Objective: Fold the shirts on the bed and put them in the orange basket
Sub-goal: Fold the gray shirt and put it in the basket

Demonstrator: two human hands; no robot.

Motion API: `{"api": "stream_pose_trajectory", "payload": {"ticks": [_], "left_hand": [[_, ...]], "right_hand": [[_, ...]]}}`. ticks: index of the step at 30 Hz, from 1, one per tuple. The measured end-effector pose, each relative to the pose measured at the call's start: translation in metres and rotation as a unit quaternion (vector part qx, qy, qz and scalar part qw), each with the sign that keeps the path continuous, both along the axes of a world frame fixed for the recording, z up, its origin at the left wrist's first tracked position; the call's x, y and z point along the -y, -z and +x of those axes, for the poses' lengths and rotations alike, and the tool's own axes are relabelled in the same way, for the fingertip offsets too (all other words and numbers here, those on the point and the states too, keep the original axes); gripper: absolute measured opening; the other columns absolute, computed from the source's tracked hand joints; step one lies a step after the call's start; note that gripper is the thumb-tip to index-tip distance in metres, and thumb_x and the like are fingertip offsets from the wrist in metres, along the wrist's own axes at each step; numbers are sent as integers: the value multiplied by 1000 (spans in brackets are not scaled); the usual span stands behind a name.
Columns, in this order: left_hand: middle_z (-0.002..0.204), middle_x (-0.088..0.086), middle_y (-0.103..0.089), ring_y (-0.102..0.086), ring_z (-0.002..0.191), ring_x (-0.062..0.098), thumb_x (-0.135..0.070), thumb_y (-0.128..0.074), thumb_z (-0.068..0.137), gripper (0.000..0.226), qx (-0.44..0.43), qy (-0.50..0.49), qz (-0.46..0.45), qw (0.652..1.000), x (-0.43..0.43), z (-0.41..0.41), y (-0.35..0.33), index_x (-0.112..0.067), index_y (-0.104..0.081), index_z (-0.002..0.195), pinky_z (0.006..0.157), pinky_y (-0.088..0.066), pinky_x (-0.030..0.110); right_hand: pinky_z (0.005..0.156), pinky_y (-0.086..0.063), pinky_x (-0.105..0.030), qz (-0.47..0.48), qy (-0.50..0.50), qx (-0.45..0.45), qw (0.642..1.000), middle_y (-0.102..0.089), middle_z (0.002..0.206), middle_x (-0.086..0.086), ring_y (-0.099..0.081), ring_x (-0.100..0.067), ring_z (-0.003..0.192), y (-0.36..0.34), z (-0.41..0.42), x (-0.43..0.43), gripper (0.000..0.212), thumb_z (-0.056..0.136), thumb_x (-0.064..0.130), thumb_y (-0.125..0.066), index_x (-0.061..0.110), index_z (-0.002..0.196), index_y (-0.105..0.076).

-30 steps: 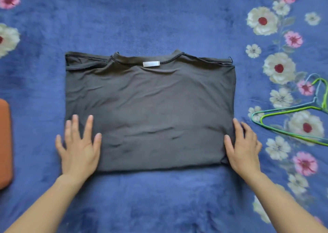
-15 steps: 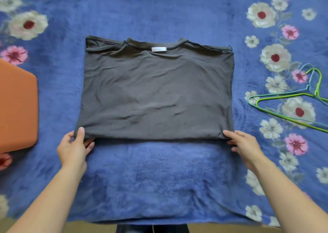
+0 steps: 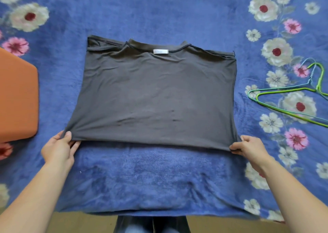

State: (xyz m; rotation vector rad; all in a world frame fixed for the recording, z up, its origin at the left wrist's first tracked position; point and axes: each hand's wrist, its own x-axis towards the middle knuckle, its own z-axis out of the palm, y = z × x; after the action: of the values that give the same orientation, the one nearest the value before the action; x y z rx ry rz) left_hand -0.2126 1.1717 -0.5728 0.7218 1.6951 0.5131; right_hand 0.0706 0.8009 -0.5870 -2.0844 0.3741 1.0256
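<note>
Blue floral blanket (image 3: 159,10) beneath grey shirt (image 3: 156,94)

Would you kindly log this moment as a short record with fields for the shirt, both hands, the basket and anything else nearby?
shirt: dark grey shirt, folded, spread on the blue floral blanket, neck label on the far side
left: left hand pinches its near left corner
right: right hand pinches the near right corner
basket: orange basket at the left edge, apart from the shirt
other: two wire hangers to the right

Arms stretched forward, the left hand (image 3: 58,150) and right hand (image 3: 248,148) each pinch a near corner of the shirt (image 3: 156,97).
</note>
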Motion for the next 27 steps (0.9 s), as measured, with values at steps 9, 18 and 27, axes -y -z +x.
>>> {"api": "stream_pose_trajectory", "payload": {"ticks": [9,18,27], "left_hand": [[137,27,-40,-35,127,41,-3,-51,78,51,-344,294,297,841,47,36,15,1,-46,128,103,-27,46],[155,16,-21,-15,143,28,-43,-58,53,104,-138,785,403,449,237,137,48,-5,-30,145,116,-14,42],[158,11,7,4,146,26,-42,-25,83,69,-133,801,300,501,255,163,51,-26,-19,150,117,-2,48]], "right_hand": [[60,-42,-27,52,-16,-118,991,-60,70,-5,-53,-19,63,-8,6,-2,19,66,-1,-63,13,74,-52],[49,-45,-21,105,71,-78,989,-61,70,-11,-55,-17,48,2,50,-41,18,65,25,-62,11,76,-60],[67,-42,-31,91,114,4,989,-65,91,-9,-56,-24,79,-3,98,-99,38,54,29,-79,13,86,-65]]}}
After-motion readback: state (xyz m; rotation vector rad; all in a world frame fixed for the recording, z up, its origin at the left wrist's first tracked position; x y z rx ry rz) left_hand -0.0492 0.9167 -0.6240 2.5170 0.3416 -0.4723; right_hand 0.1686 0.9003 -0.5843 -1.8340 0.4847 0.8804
